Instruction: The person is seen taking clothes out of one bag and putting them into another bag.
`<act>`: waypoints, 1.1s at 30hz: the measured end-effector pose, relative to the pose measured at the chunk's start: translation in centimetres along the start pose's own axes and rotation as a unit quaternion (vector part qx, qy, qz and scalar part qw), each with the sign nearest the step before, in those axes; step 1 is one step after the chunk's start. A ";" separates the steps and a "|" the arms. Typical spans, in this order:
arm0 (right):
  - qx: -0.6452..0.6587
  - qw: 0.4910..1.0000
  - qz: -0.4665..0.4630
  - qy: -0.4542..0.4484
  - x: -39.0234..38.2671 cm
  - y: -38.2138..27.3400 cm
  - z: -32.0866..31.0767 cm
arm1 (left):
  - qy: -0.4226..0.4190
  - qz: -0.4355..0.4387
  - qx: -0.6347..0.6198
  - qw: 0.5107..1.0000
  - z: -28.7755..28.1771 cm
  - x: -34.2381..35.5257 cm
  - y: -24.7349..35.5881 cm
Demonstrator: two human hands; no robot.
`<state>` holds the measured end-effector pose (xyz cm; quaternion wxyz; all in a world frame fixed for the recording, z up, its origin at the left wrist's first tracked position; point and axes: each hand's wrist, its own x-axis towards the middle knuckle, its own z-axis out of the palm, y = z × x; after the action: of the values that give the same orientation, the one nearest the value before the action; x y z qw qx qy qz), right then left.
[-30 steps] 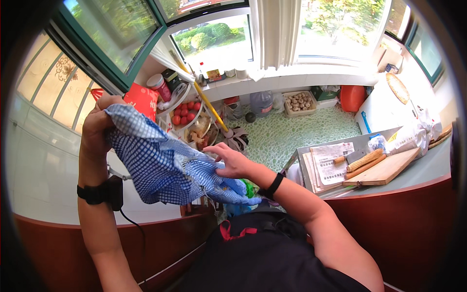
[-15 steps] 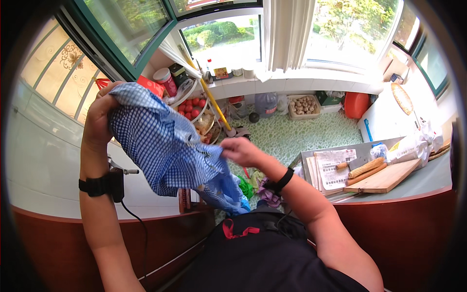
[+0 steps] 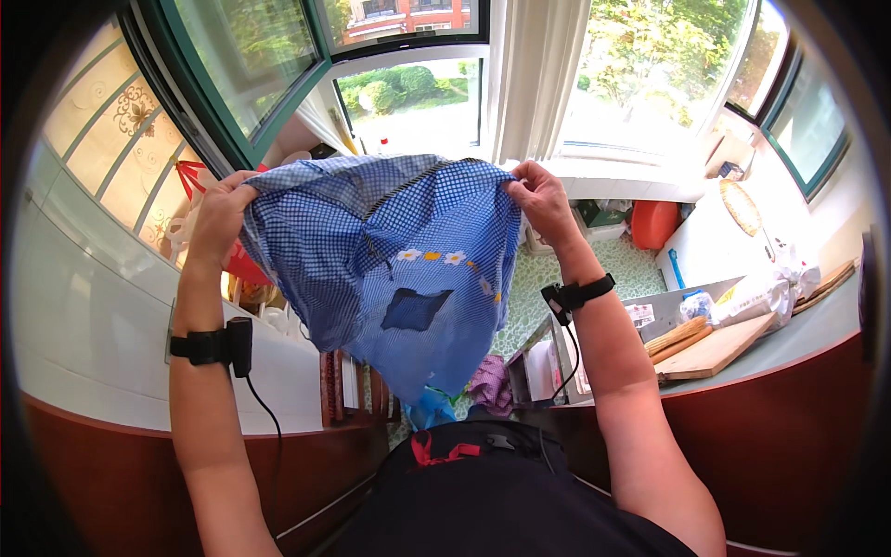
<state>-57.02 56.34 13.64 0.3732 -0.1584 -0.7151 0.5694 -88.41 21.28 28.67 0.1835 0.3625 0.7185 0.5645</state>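
Note:
A blue-and-white checked garment [image 3: 408, 251] hangs spread in front of me, with white and yellow flower shapes and a dark blue square patch [image 3: 415, 310] on its face. My left hand [image 3: 221, 213] is closed on its upper left corner. Its upper right corner is pinched in my right hand [image 3: 543, 200], about level with the left. Between the hands the top edge runs fairly taut, while the lower part narrows and droops toward my waist. What kind of garment it is, I cannot tell for sure.
Below the cloth, a purple checked cloth [image 3: 492, 382] and a bright blue piece [image 3: 430, 408] lie low down. On the right counter are a wooden board [image 3: 719, 348], rolling pins [image 3: 677, 342] and plastic bags [image 3: 780, 283]. An opened green-framed window [image 3: 278, 111] juts in at upper left.
My right hand has moved up and right and now grips the garment's other corner. The bunched cloth has opened out wide, showing the flowers and patch. My left hand has lowered slightly.

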 end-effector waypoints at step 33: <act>-0.101 0.925 0.041 -0.364 -6.1 -6.6 11.1 | -0.271 -0.018 -0.072 0.960 23.1 -10.8 -20.2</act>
<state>-59.54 42.70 16.86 0.0449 -0.0063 -0.8484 0.5274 -71.97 27.03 1.20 0.4073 0.4744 0.6056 0.4923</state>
